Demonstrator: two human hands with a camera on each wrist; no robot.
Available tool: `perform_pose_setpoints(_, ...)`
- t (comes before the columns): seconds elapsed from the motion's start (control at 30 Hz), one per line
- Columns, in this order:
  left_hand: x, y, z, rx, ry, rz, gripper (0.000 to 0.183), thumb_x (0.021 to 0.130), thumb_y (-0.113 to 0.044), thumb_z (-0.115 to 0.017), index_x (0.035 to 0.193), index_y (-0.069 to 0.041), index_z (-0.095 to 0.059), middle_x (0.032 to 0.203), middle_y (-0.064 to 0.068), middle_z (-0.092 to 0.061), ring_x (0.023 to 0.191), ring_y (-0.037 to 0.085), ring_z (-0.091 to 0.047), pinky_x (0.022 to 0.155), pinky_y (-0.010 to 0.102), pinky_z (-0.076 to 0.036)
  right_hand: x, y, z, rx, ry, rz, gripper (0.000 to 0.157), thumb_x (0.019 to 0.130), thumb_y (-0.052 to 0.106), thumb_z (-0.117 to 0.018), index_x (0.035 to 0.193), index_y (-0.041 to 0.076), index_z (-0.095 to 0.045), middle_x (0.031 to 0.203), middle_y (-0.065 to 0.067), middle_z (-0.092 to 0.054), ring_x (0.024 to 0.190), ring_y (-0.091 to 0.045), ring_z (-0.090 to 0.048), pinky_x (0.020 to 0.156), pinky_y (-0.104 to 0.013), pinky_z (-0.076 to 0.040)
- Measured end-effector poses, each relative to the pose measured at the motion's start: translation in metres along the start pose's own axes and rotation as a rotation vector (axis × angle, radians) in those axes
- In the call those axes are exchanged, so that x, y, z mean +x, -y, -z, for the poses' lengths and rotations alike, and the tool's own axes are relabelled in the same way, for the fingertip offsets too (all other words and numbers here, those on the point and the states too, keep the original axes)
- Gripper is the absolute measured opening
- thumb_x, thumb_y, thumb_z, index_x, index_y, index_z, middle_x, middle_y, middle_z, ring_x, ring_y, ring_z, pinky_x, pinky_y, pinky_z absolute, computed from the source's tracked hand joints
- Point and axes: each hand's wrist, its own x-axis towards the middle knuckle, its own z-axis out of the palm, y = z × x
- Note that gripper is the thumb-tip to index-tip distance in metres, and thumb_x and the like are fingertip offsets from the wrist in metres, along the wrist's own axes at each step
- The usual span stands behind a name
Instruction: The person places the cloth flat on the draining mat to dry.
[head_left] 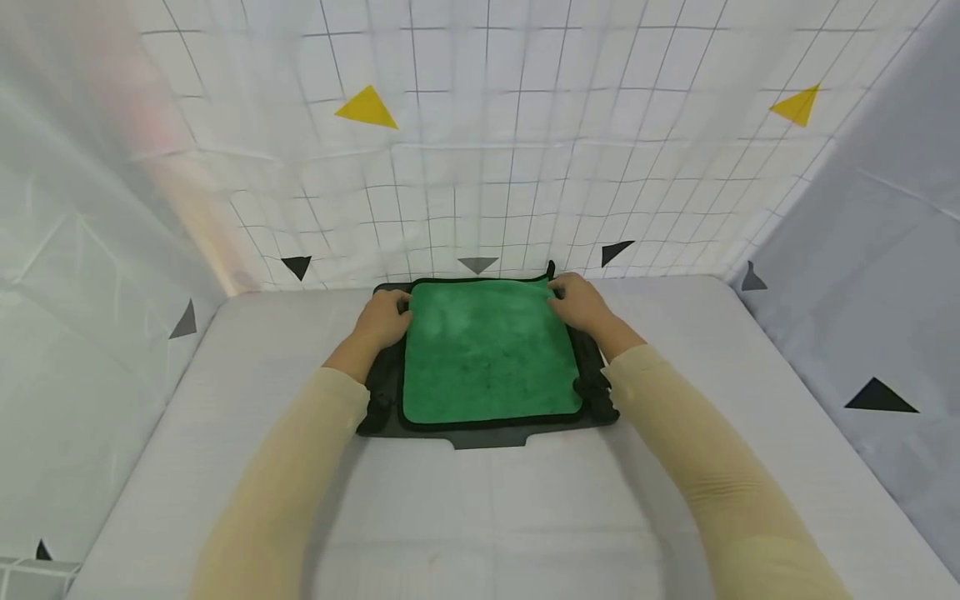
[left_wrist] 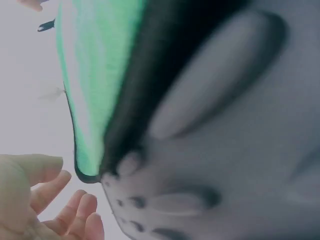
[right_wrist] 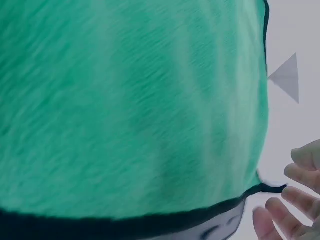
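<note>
A green cloth (head_left: pixel 487 354) with black edging lies spread over a dark grey plastic board (head_left: pixel 491 439) with raised shapes along its sides. My left hand (head_left: pixel 384 319) is at the cloth's far left corner; in the left wrist view its fingers (left_wrist: pixel 65 200) are loosely bent and apart, with a gap to the cloth. At the far right corner is my right hand (head_left: pixel 581 303). In the right wrist view its fingers (right_wrist: pixel 300 200) are spread beside the cloth's small black loop (right_wrist: pixel 274 188), and whether they touch it I cannot tell.
Board and cloth rest on a white-covered table (head_left: pixel 427 517), close to its back edge. Behind stands a white gridded sheet (head_left: pixel 487 167) with yellow and dark triangles. Plain sheets (head_left: pixel 862 275) hang at both sides.
</note>
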Motion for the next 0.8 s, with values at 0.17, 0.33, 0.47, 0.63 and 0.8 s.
perform_pose_setpoints(0.17,0.006,-0.014,0.003,0.097,-0.038,-0.044,0.041,0.095,-0.024,-0.048,0.134,-0.012,-0.048,0.139,0.014,-0.040,0.127,0.036,-0.035,0.098,0.051,-0.034,0.008,0.016,0.001,-0.060,-0.019,0.069,0.042,0.093,0.017,-0.049,0.131,-0.001,-0.048,0.138,-0.019,-0.040,0.130,-0.035,-0.033,0.104,-0.047,-0.029)
perform_pose_setpoints(0.33,0.014,-0.022,-0.001,0.174,-0.042,-0.027,0.046,0.095,-0.031,-0.047,0.138,-0.017,-0.042,0.142,0.010,-0.038,0.130,0.036,-0.029,0.102,0.054,-0.026,0.021,0.025,-0.010,-0.127,0.006,0.094,0.045,0.093,0.018,-0.050,0.136,0.004,-0.044,0.142,-0.016,-0.037,0.133,-0.034,-0.029,0.107,-0.047,-0.025)
perform_pose_setpoints(0.47,0.019,-0.023,-0.006,0.218,-0.036,-0.017,0.051,0.094,-0.037,-0.047,0.141,-0.019,-0.038,0.147,0.009,-0.031,0.134,0.035,-0.022,0.102,0.057,-0.022,0.027,0.029,-0.019,-0.187,0.021,0.066,0.049,0.094,0.023,-0.052,0.139,0.010,-0.040,0.144,-0.011,-0.035,0.133,-0.031,-0.029,0.104,-0.049,-0.029)
perform_pose_setpoints(0.63,0.022,-0.023,-0.011,0.295,0.032,-0.001,0.063,0.092,-0.050,-0.044,0.145,-0.019,-0.030,0.152,0.010,-0.019,0.137,0.039,-0.011,0.106,0.058,-0.015,0.030,0.030,-0.031,-0.297,0.069,0.106,0.058,0.093,0.034,-0.052,0.143,0.011,-0.033,0.147,-0.012,-0.030,0.136,-0.032,-0.023,0.105,-0.053,-0.026)
perform_pose_setpoints(0.8,0.021,-0.021,-0.017,0.299,0.172,0.039,0.078,0.086,-0.065,-0.040,0.148,-0.022,-0.020,0.154,0.012,-0.006,0.138,0.042,0.003,0.107,0.059,-0.002,0.030,0.027,-0.040,-0.367,0.186,0.113,0.072,0.089,0.053,-0.047,0.148,0.018,-0.022,0.153,-0.011,-0.015,0.139,-0.033,-0.010,0.106,-0.058,-0.016)
